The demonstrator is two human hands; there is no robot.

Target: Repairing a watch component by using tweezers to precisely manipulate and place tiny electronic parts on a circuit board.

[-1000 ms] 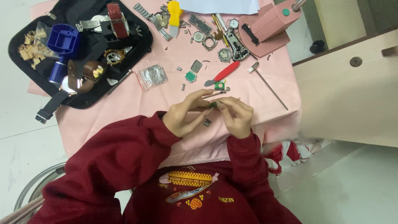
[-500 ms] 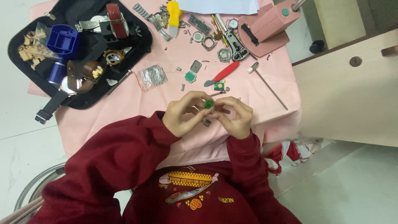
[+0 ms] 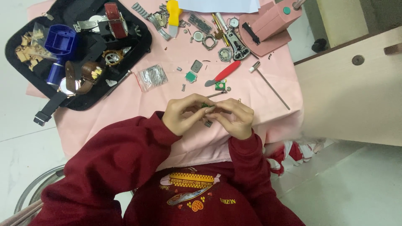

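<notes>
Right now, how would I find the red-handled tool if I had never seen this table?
Start at the pink cloth covering the table, then look just above the person's two hands, left hand and right hand, joined at its near edge. The red-handled tool with a flat grey metal blade lies slanted there, beside small green square parts. It is the only red-handled thing among the loose grey metal pieces.

A pale pink cloth (image 3: 125, 104) covers the desk; a black fabric tray (image 3: 79, 104) sits upper left, a red-handled tool (image 3: 228, 70) centre, dark maroon sleeves (image 3: 125, 155) below.
</notes>
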